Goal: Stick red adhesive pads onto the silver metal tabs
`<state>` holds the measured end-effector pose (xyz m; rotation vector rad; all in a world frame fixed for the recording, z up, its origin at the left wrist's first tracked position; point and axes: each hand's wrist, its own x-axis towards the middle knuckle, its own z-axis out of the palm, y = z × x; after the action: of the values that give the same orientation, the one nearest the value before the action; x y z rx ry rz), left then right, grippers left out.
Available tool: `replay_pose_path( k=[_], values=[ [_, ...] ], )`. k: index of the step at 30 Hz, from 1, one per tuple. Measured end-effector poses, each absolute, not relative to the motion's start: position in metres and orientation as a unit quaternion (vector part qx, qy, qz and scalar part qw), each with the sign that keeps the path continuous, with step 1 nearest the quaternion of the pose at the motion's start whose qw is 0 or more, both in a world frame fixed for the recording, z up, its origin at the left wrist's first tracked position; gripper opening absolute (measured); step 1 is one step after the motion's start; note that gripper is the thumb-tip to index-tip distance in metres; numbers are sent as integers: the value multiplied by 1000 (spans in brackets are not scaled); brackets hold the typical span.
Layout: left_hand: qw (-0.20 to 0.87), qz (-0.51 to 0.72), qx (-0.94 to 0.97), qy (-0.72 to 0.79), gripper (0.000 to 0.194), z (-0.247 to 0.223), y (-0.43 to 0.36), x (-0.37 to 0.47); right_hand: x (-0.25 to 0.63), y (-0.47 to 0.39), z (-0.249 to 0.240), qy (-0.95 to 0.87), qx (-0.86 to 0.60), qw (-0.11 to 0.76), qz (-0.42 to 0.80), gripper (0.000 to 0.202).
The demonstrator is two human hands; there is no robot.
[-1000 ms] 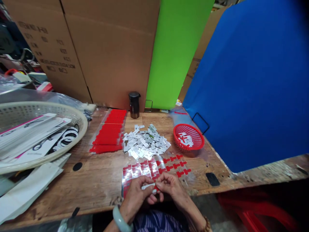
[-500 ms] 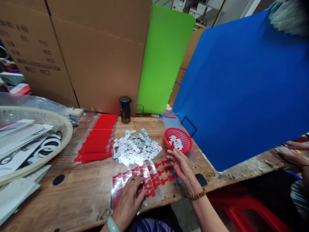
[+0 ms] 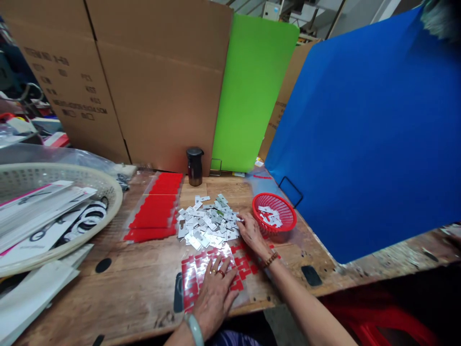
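Behind the dark jug (image 3: 195, 168) is tall brown cardboard (image 3: 162, 91). Right of the jug stand a green board (image 3: 252, 96) and a blue board (image 3: 363, 134). Left of it sits a cream basket (image 3: 111, 187).

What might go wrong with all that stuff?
The right hand is at the edge of a loose pile of silvery pieces, so some might slide off. It's also near the red basket and might bump it. The red-patterned sheet lies near the front of the table and could slip if the left hand on it jerks.
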<state>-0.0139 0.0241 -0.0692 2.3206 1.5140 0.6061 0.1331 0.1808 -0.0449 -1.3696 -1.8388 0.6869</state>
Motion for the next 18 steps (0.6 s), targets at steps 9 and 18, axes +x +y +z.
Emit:
replay_pose_path(
  k=[9,18],
  values=[
    [151,220,805,530,49,-71,22,-14,124,208,-56,-805,-488,289,175,10],
    [227,279,766,533,40,-64,23,-17,124,186,-32,-714,-537,360,269,26]
  ],
)
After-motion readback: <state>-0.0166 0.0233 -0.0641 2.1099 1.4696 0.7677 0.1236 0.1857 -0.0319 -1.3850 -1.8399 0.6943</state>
